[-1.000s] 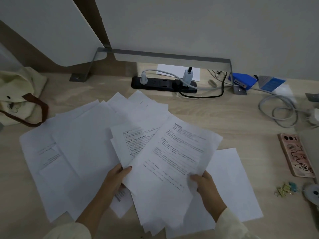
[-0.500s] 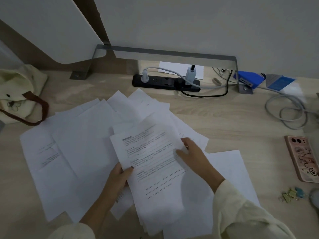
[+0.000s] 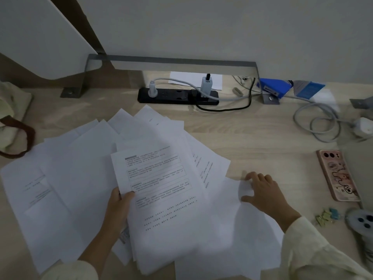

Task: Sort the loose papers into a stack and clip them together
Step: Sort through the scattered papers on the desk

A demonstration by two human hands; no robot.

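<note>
Several loose white papers [image 3: 80, 178] lie fanned over the left and middle of the wooden desk. My left hand [image 3: 119, 207] grips the left edge of a gathered stack whose top sheet [image 3: 159, 195] is printed with text. My right hand [image 3: 262, 193] rests on the far corner of a blank sheet [image 3: 232, 219] at the right, fingers bent and pinching its upper edge. Small coloured binder clips [image 3: 326, 216] lie at the right, apart from both hands.
A black power strip [image 3: 173, 96] with plugs and cables lies at the back. A phone in a pink case [image 3: 337, 174] rests at the right, coiled grey cable [image 3: 316, 124] behind it. A cream bag [image 3: 12, 120] sits at the far left. A grey round device [image 3: 361, 221] sits beside the clips.
My right hand let go of the printed sheet on the stack and moved right to the blank sheet's far corner. My left hand kept its hold on the stack.
</note>
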